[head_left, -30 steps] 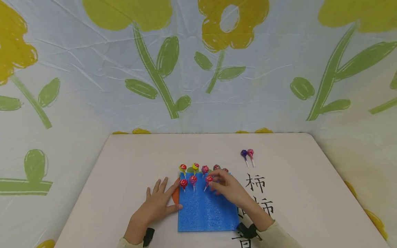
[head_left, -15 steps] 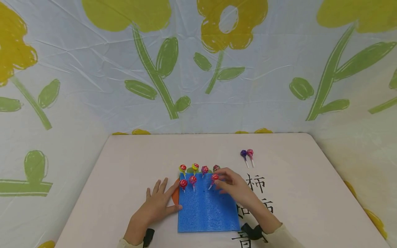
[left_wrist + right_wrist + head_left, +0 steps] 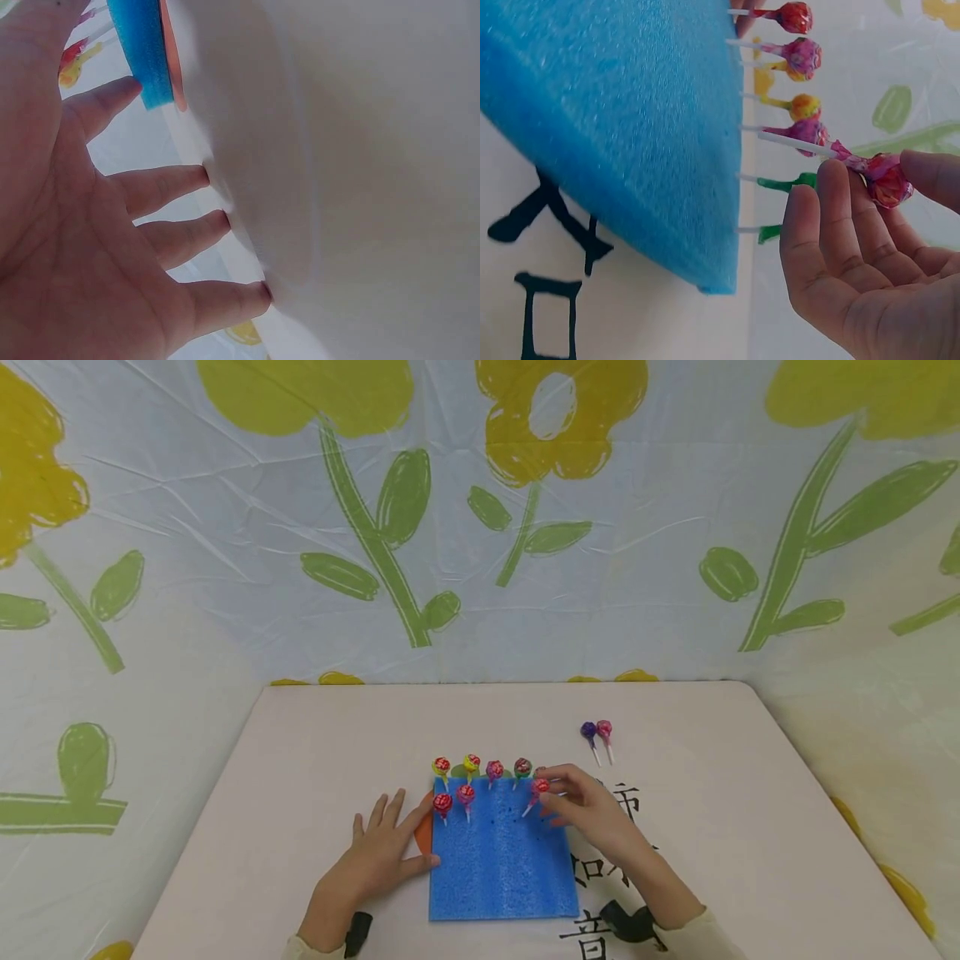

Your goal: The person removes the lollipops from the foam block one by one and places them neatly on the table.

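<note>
A blue foam block (image 3: 498,868) lies on the table with several wrapped lollipops standing in it by their sticks. Yellow, purple and green-wrapped ones, such as the yellow lollipop (image 3: 441,767), line its far edge. In front of them stand a red lollipop (image 3: 442,805) and a pink one (image 3: 466,796). My right hand (image 3: 592,814) pinches a pink-red lollipop (image 3: 889,184) by its head, above the block's far right part; its white stick tip shows apart from the foam in the right wrist view. My left hand (image 3: 377,853) has spread fingers, with forefinger and thumb touching the block's left edge.
A purple lollipop (image 3: 588,730) and a pink lollipop (image 3: 605,728) lie side by side at the back right of the table (image 3: 360,718). An orange piece (image 3: 424,835) sticks out from under the foam. Black characters (image 3: 585,935) mark the table at right.
My right hand has moved to the right across the foam block with the pink-red lollipop, uncovering the green-wrapped one at the far edge. My left hand has stayed in place.
</note>
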`<action>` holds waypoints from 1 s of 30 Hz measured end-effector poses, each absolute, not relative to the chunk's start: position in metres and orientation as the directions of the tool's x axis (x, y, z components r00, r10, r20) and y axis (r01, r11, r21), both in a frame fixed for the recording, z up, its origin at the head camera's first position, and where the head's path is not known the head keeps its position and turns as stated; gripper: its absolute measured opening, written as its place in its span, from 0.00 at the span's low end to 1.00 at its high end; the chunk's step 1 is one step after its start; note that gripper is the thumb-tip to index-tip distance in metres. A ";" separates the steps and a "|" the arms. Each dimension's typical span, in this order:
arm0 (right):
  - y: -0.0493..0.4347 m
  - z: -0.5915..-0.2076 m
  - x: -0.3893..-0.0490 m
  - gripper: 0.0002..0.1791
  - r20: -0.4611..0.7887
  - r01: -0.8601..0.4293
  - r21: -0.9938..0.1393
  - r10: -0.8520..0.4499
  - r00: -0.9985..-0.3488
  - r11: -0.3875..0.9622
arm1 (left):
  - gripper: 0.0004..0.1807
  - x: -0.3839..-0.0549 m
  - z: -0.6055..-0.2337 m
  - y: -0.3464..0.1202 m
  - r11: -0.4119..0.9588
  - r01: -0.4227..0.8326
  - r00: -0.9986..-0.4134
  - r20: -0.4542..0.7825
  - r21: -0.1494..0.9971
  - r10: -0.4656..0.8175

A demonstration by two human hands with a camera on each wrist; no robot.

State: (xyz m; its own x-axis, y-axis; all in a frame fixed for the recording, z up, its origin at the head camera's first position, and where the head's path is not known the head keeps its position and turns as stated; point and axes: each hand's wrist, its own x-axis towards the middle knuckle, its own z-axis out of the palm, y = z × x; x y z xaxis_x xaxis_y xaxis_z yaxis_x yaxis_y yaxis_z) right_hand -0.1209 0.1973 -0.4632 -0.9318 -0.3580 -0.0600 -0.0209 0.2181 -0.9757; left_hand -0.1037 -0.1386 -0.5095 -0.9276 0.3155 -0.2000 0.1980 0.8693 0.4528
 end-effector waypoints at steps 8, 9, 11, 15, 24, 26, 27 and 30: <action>0.212 -0.462 -0.120 0.21 -0.066 -0.014 -0.969 -0.313 -0.948 0.246 | 0.49 -0.106 -0.511 -0.139 0.876 0.200 -0.928 -0.203 0.438 0.313; 0.214 -0.461 -0.120 0.21 -0.062 -0.019 -0.968 -0.312 -0.948 0.250 | 0.49 -0.106 -0.511 -0.139 0.877 0.199 -0.928 -0.205 0.438 0.312; 0.217 -0.461 -0.120 0.21 -0.065 -0.015 -0.966 -0.301 -0.952 0.257 | 0.49 -0.106 -0.511 -0.138 0.876 0.197 -0.927 -0.208 0.440 0.312; 0.225 -0.461 -0.121 0.21 -0.070 -0.007 -0.963 -0.278 -0.958 0.269 | 0.48 -0.105 -0.511 -0.138 0.873 0.192 -0.925 -0.214 0.448 0.314; 0.243 -0.463 -0.131 0.20 -0.065 -0.007 -0.954 -0.228 -0.971 0.299 | 0.49 -0.105 -0.510 -0.138 0.878 0.197 -0.926 -0.211 0.437 0.313; 0.248 -0.463 -0.134 0.20 -0.065 -0.002 -0.952 -0.211 -0.975 0.305 | 0.49 -0.105 -0.511 -0.138 0.881 0.195 -0.926 -0.216 0.431 0.311; 0.250 -0.462 -0.136 0.20 -0.064 -0.002 -0.951 -0.203 -0.977 0.311 | 0.49 -0.105 -0.510 -0.138 0.880 0.196 -0.926 -0.215 0.433 0.311; 0.258 -0.462 -0.140 0.21 -0.055 -0.011 -0.943 -0.189 -0.981 0.331 | 0.49 -0.105 -0.510 -0.138 0.876 0.199 -0.926 -0.209 0.440 0.315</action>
State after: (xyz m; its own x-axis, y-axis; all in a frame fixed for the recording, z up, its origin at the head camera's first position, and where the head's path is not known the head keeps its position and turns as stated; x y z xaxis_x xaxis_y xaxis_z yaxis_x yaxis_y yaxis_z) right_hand -0.1404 0.2585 -0.4616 -0.9805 -0.1886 -0.0551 -0.0107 0.3312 -0.9435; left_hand -0.1052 -0.1380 -0.5103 -0.9256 0.3155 -0.2093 0.1990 0.8757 0.4400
